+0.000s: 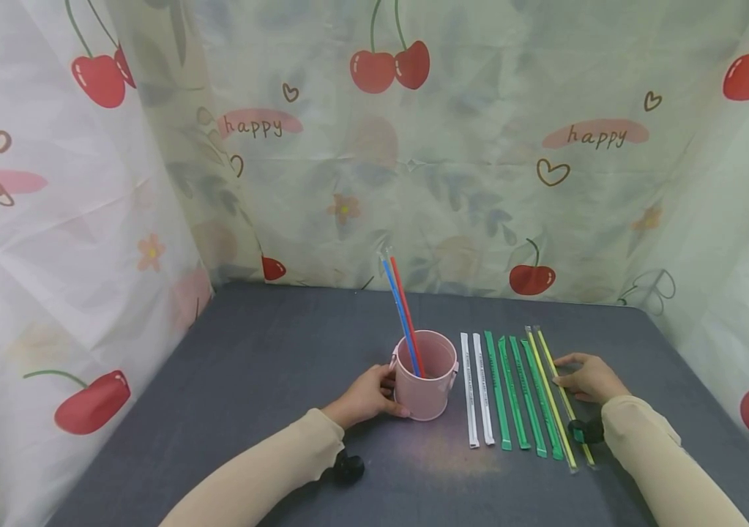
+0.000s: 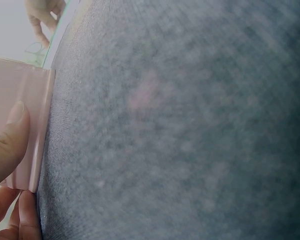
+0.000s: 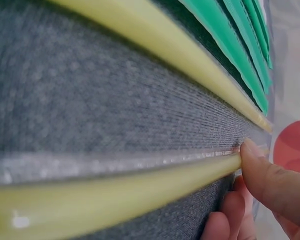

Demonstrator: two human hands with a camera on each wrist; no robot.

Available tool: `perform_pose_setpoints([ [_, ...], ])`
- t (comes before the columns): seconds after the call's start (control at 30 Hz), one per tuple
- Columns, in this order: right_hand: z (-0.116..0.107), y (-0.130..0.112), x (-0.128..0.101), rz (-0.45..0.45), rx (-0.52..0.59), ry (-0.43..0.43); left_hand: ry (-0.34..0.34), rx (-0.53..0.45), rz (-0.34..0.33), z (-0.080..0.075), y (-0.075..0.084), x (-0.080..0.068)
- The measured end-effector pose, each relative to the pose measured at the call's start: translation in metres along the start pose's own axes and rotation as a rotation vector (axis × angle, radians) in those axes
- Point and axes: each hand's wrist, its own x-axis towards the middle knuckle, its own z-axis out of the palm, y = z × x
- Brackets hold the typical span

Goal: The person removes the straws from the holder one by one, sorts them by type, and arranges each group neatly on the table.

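Observation:
A small pink bucket (image 1: 422,399) stands upright on the table, with a blue straw (image 1: 400,315) and a red straw (image 1: 405,311) leaning inside it. My left hand (image 1: 369,395) holds the bucket's left side; in the left wrist view the thumb (image 2: 16,132) lies along its wall and other fingers are at its base. Over on the right, my right hand (image 1: 588,377) pinches the outermost yellow straw (image 1: 568,406) near its far end. That wrapped straw (image 3: 130,192) runs from the thumb (image 3: 270,180) across the right wrist view, lying low at the table surface.
Left of the pinched straw lie another yellow straw (image 1: 550,399), several green wrapped straws (image 1: 511,395) and two white wrapped straws (image 1: 468,388), side by side. The dark grey table (image 1: 282,329) meets a printed curtain (image 1: 453,146) at its back and sides.

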Motion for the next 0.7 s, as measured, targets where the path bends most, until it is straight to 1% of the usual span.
perform_pose_setpoints([
  [0.13,-0.0006,0.0018,0.0012,0.014,0.022,-0.01,-0.003,0.0,-0.006,0.0,0.0006,-0.0008],
  [0.37,-0.0026,0.0067,0.0012,-0.012,0.043,-0.034,0.003,0.017,-0.005,0.001,0.0012,-0.001],
  [0.7,-0.0034,0.0092,0.0023,-0.012,0.078,-0.041,0.005,0.016,-0.013,0.0008,0.002,-0.0012],
])
